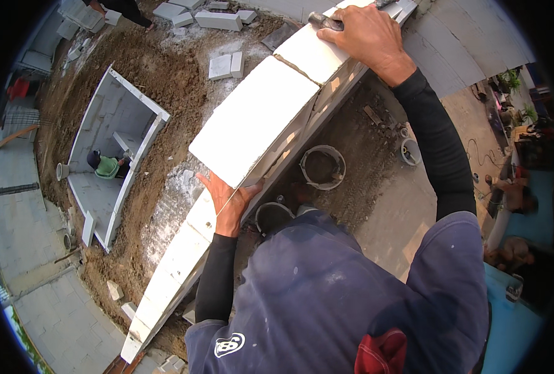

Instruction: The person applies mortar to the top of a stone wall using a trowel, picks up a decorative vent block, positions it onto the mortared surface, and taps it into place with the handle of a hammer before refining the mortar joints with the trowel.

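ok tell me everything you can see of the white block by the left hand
The block is a pale, sunlit, rectangular piece, apparently lightweight concrete, with a broad, flat top and fairly straight edges. It lies lengthwise along the wall, raised above the course that runs toward the lower left. Its far end meets a second block at a thin, darker joint. The left hand is at its near end, seemingly touching it. Its underside is hidden.

We are seeing a co-worker in green inside a block-walled enclosure, pale loose blocks lying on brown dirt, a round bucket standing on the ground, and green plants showing toward the right edge.
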`<state>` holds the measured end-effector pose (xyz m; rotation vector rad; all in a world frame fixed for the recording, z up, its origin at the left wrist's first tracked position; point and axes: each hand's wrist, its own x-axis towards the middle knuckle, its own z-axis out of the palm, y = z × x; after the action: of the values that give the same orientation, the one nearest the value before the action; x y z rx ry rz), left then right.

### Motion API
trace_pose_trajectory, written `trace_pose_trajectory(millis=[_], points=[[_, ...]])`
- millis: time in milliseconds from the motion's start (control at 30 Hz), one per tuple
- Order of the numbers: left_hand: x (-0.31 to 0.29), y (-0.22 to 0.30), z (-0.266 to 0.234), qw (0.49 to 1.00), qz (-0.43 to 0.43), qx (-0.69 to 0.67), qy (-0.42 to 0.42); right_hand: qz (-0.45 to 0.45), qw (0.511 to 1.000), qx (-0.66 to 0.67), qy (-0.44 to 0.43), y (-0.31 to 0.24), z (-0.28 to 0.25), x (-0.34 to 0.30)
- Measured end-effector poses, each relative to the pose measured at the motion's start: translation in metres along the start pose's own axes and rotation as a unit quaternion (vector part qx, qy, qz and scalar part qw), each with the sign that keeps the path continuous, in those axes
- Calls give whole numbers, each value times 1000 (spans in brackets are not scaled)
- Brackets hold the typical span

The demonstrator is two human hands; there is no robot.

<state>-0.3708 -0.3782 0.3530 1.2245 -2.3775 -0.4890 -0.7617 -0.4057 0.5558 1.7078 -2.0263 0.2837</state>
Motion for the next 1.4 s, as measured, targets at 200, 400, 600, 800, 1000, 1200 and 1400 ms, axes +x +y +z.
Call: trace_pose_trajectory(millis=[200,400,600,800,1000,1200,1400], points=[[-10,-6,0,999,-21,18,-43,51,998,19,18,-11,-14,-3],[-65,-10,-28,989,-120,61,-68,213,917,250,227,-6,-78,-25],[-118,20,-45,941,-283,169,75,375,757,413,340,89,30,-137],[-143,27,-41,916,-361,165,58,551,760,333,-87,79,178,-345],[-168,49,-60,930,-317,87,163,485,756,254,-360,62,253,-559],[-330,36,42,883,-385,14,268,375,761,215,-483,67,283,-646],[-565,57,247,737,-624,-26,259,254,835,229,-430,81,271,-680]])
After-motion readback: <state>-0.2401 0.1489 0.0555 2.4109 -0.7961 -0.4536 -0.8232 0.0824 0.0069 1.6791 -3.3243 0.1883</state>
